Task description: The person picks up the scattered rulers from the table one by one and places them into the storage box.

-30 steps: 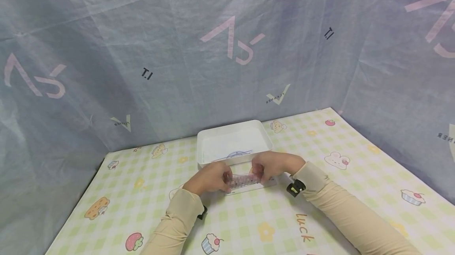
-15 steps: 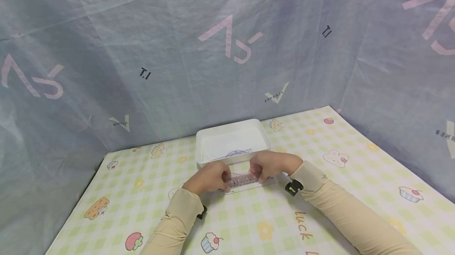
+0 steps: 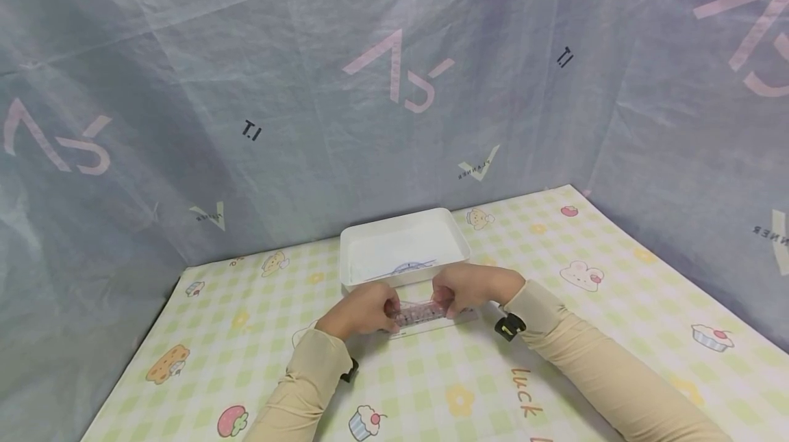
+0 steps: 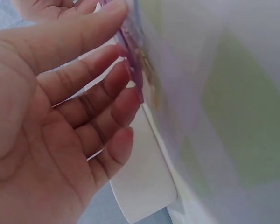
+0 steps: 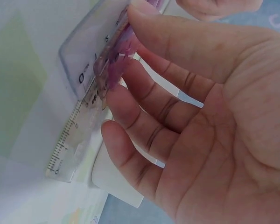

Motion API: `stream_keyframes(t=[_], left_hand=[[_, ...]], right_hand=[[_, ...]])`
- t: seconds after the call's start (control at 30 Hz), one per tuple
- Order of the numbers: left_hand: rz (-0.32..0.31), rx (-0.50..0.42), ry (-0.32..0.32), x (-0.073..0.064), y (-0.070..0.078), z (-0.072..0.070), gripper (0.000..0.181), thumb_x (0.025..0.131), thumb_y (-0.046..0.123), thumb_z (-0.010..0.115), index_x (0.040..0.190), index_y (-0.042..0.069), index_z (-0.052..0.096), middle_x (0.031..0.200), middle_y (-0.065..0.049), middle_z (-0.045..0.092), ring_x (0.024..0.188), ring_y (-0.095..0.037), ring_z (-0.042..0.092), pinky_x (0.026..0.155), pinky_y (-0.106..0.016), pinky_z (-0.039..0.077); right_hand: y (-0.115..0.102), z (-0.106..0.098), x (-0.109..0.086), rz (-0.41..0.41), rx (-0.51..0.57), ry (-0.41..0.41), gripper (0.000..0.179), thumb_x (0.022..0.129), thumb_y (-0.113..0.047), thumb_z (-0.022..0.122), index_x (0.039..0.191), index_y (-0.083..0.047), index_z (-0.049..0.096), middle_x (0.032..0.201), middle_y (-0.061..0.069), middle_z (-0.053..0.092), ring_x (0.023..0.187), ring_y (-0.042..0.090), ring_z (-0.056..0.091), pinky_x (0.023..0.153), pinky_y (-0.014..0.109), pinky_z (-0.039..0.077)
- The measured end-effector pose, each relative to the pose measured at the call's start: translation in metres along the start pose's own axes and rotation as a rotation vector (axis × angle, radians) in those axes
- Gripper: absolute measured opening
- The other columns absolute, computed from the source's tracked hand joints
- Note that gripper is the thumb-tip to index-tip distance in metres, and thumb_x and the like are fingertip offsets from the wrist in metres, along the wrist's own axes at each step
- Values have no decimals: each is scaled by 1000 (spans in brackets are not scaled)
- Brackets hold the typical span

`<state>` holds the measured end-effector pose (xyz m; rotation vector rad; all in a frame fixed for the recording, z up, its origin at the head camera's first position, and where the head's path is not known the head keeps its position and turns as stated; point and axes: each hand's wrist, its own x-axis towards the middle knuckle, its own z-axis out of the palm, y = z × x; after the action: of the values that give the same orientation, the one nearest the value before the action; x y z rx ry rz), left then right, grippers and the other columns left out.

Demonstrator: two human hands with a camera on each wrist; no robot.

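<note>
Pinching one end of a clear, purple-tinted strip (image 3: pixel 422 313) with the left hand (image 3: pixel 366 308) and the other end with the right hand (image 3: pixel 471 286), bending the fingers and leaving only the strip's thickness between them and the thumbs. Holding it just below the centre of the head frame, overlapping a clear ruler (image 5: pixel 65 151), near a white tray (image 3: pixel 401 240) at mid-frame.

The right hand (image 5: pixel 214 126) pinches purple plastic (image 5: pixel 118 63); a clear ruler (image 5: pixel 73 148) lies beside.
</note>
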<state>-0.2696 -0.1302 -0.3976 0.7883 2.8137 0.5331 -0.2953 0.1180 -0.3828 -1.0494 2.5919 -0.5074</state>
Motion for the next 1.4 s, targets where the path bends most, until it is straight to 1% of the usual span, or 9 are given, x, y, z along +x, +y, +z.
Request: stream_keyframes(t=[0.2,0.47,0.63,0.8,0.93,1.1,1.23,1.4], left_hand=[[2,4,9,-1,0,-1,22,76,18,88,91,14,72,84,8,62,76,-8,54,74,-28,47],[12,-36,15,-2,2,-4,22,75,15,87,89,14,71,80,7,61,74,-9,55,72,-29,47],[22,-56,44,-3,2,-6,21,74,13,85,90,15,71,82,6,62,74,-9,54,71,-29,47],[21,-83,71,-5,1,-12,20,72,10,82,88,15,71,84,2,63,71,-11,52,66,-29,46],[28,-104,71,-8,2,-16,21,73,7,78,92,12,72,88,-2,64,73,-12,52,67,-29,46],[21,-159,57,-12,4,-23,20,76,7,73,95,11,72,91,0,65,75,-14,55,67,-30,49],[34,-164,63,-13,3,-26,23,76,8,74,99,11,74,95,1,65,80,-14,56,69,-30,50],[50,-150,98,-13,0,-28,24,77,8,77,100,12,74,95,1,64,82,-14,55,71,-31,49]], right_hand=[[0,-1,0,-5,-1,-7,20,80,-11,84,86,-16,65,79,-7,58,72,8,51,68,27,46],[-1,-1,0,-15,6,-6,22,77,-10,85,87,-15,66,79,-6,59,71,7,51,68,27,46],[0,0,1,-15,0,4,25,75,-11,87,89,-15,67,80,-6,61,72,8,52,68,27,47],[-1,-1,0,-7,17,9,25,75,-12,87,90,-15,68,82,-6,63,75,8,55,70,28,48],[-1,-1,0,-2,37,16,25,76,-15,87,91,-16,67,84,-6,64,77,8,56,72,29,48],[-4,-1,0,-5,34,31,29,74,-19,89,90,-18,65,85,-7,64,78,8,56,73,30,48],[-4,-2,0,-30,32,44,27,74,-15,87,90,-16,66,86,-6,65,79,8,57,74,31,49],[-4,-3,-1,-21,28,63,22,78,-12,85,90,-14,66,87,-5,65,82,10,58,77,32,50]])
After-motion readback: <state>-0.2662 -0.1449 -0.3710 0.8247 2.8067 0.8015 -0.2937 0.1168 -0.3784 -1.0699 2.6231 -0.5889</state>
